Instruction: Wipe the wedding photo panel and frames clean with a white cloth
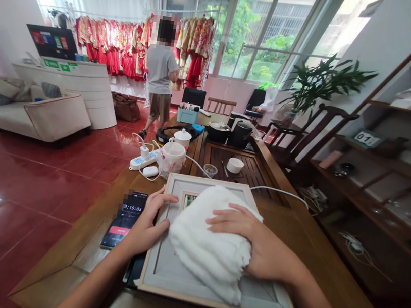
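Note:
A light wooden picture frame (159, 282) with a wide grey mat lies flat on the table before me. Over its middle sits a folded, fluffy white cloth (204, 240), hiding most of the small picture inside. My left hand (152, 218) is closed on the frame's left side, fingers and thumb over the edge. Bent around the upper right of the cloth, my right hand (251, 234) presses it against the frame. A dark flat object (133, 271) shows under the frame's left edge. Left of my left hand is a phone (125, 222) with a timer running.
Beyond the frame stand a cup (172, 157), a lidded mug (182, 138), a power strip (143, 159) with cables, and a tea tray (253, 168) holding a small white bowl (235, 165). A person (159, 71) stands near the clothes rack. Shelves (383, 194) line the right.

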### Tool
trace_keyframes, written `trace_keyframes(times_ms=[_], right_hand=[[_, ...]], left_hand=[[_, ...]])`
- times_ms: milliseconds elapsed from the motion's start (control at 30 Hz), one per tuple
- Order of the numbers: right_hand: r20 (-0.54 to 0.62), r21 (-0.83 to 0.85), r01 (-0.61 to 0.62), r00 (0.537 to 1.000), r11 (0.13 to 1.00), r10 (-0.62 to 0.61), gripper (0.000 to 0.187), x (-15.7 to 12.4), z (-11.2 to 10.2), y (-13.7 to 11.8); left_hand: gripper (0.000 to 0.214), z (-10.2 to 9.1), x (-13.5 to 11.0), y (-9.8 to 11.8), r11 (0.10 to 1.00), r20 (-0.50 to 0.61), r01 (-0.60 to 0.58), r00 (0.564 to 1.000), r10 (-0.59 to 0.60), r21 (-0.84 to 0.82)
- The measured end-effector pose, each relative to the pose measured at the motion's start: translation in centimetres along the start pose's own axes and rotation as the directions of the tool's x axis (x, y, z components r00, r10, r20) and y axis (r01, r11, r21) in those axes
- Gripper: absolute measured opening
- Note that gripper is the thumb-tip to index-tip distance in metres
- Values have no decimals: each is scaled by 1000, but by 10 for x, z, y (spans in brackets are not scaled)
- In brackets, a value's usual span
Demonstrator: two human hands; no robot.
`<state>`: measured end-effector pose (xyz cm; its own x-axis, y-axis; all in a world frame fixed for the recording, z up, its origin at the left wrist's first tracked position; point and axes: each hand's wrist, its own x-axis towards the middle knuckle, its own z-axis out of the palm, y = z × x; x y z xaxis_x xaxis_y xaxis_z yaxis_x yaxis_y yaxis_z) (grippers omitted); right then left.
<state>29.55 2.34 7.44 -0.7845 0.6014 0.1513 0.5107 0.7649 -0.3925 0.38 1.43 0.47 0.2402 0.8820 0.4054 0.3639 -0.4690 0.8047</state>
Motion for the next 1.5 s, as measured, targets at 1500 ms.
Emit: trace_keyframes(times_ms=[1500], right_hand=[[-18,-80,-64,998,995,63,52,3,3,2]], left_hand=[[44,1,-1,-5,1000,8,-14,1000,14,-1]])
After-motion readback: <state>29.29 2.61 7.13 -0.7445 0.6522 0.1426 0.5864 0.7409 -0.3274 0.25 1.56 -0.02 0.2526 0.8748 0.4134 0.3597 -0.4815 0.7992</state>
